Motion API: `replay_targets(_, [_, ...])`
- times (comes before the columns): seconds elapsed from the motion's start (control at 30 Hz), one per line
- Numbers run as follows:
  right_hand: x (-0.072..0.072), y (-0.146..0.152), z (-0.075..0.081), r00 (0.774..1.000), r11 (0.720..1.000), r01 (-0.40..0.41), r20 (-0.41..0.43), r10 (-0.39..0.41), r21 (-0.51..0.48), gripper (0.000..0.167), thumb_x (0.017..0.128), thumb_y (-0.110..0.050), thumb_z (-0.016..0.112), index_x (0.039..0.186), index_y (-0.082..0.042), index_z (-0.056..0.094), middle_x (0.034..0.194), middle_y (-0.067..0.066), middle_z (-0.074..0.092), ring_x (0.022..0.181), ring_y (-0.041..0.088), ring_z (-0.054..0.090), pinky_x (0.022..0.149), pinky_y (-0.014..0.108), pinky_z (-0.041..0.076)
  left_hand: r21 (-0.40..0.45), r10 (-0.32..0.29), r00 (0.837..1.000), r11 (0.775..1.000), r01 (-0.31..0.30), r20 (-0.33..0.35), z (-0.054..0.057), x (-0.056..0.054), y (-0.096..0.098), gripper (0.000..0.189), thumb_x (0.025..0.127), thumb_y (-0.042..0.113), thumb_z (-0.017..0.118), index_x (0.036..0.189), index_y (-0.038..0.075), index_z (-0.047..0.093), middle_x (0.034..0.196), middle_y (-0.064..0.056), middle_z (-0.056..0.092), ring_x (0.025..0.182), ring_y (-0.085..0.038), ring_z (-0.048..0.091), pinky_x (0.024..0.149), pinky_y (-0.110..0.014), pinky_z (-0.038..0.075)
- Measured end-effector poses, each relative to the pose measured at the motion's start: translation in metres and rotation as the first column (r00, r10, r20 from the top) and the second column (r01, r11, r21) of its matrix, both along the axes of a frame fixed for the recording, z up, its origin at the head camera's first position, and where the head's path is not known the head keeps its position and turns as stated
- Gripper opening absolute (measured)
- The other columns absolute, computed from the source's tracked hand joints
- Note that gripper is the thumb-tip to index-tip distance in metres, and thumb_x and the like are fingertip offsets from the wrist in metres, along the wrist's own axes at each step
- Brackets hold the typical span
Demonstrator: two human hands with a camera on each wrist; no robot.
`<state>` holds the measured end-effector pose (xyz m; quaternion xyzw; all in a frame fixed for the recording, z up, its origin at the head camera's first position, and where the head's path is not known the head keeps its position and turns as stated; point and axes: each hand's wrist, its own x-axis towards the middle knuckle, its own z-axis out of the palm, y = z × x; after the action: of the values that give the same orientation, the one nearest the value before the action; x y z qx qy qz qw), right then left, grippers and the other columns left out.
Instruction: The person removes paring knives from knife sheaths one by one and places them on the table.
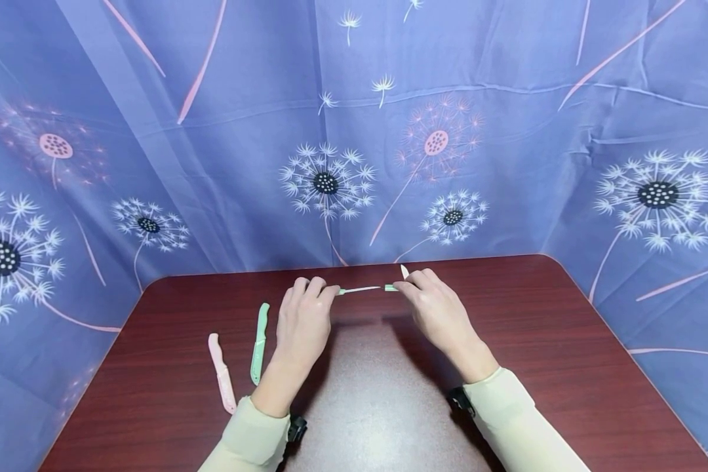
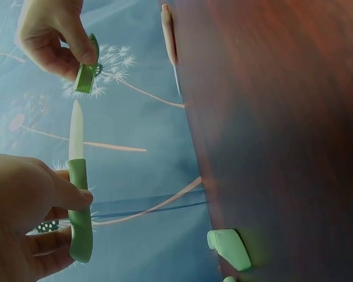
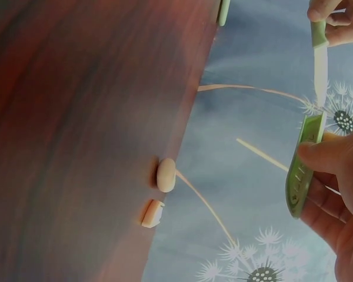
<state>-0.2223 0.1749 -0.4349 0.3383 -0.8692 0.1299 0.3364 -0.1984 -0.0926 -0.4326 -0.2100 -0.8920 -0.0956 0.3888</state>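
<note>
My left hand (image 1: 303, 319) grips the green handle (image 2: 79, 229) of a small knife, its pale blade (image 2: 76, 132) bare. In my right hand (image 1: 442, 318) is a green blade sheath (image 3: 300, 167), pinched between thumb and fingers. The blade's tip points at the sheath's end, with a narrow gap between them in the head and left wrist views. Both hands are raised above the table, their shadows falling on it. Left of the left hand lie a green sheathed knife (image 1: 259, 344) and a pink sheathed knife (image 1: 221, 373).
The dark red wooden table (image 1: 566, 367) ends at a blue dandelion-print curtain (image 1: 366, 223). Near the back edge, partly hidden by the right hand, a white blade (image 1: 404, 271) shows. The right wrist view has a peach rounded end (image 3: 166, 175) and a peach-and-white piece (image 3: 153, 214) there.
</note>
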Motion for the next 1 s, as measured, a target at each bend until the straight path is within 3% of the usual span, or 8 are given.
replay_targets(0.2, [0.001,0.000,0.000,0.999,1.000,0.020,0.040,-0.019,-0.022,0.034,0.084,0.016,0.071,0.111,-0.004,0.078,0.099,0.007,0.068,0.090,0.029,0.061,0.069,0.039,0.057,0.023,0.017,1.000,1.000,-0.018,0.019,0.003,0.000,-0.002,0.030,0.084,-0.008,0.077,0.106,0.011,0.082,0.097,-0.007,0.069,0.087,-0.033,0.061,0.068,-0.041,0.051])
replay_targets(0.4, [0.002,-0.001,0.003,0.995,0.996,0.044,0.089,-0.037,-0.073,0.020,0.092,0.003,0.078,0.110,-0.006,0.079,0.098,0.005,0.069,0.092,0.028,0.062,0.072,0.040,0.059,0.086,0.009,0.999,0.996,-0.013,0.049,0.005,-0.001,-0.002,0.029,0.085,-0.008,0.074,0.106,0.011,0.082,0.097,-0.006,0.069,0.086,-0.032,0.062,0.067,-0.041,0.053])
replay_targets(0.67, [-0.002,0.003,0.008,0.979,0.990,0.067,0.201,-0.040,-0.127,0.021,0.092,0.004,0.077,0.111,-0.006,0.080,0.096,0.004,0.069,0.091,0.025,0.063,0.078,0.040,0.058,0.203,0.003,0.990,0.979,-0.032,0.141,0.011,-0.001,-0.001,0.028,0.086,-0.005,0.081,0.107,0.012,0.084,0.097,-0.004,0.072,0.088,-0.029,0.064,0.070,-0.040,0.058])
replay_targets(0.8, [-0.004,0.006,0.011,0.958,0.979,0.094,0.282,-0.040,-0.180,0.022,0.093,0.002,0.078,0.114,-0.005,0.080,0.097,0.005,0.070,0.090,0.023,0.065,0.080,0.041,0.057,0.263,-0.011,0.974,0.963,-0.051,0.228,0.015,0.000,0.001,0.029,0.087,-0.004,0.081,0.110,0.014,0.083,0.101,-0.002,0.072,0.091,-0.027,0.065,0.069,-0.043,0.060])
replay_targets(1.0, [-0.009,0.010,0.013,0.914,0.951,0.143,0.405,-0.021,-0.273,0.023,0.092,0.002,0.079,0.115,-0.004,0.080,0.099,0.007,0.072,0.081,0.020,0.069,0.074,0.039,0.058,0.329,-0.038,0.926,0.940,-0.095,0.375,0.023,-0.004,0.004,0.029,0.089,0.001,0.081,0.114,0.016,0.082,0.103,0.000,0.073,0.093,-0.024,0.067,0.072,-0.045,0.059])
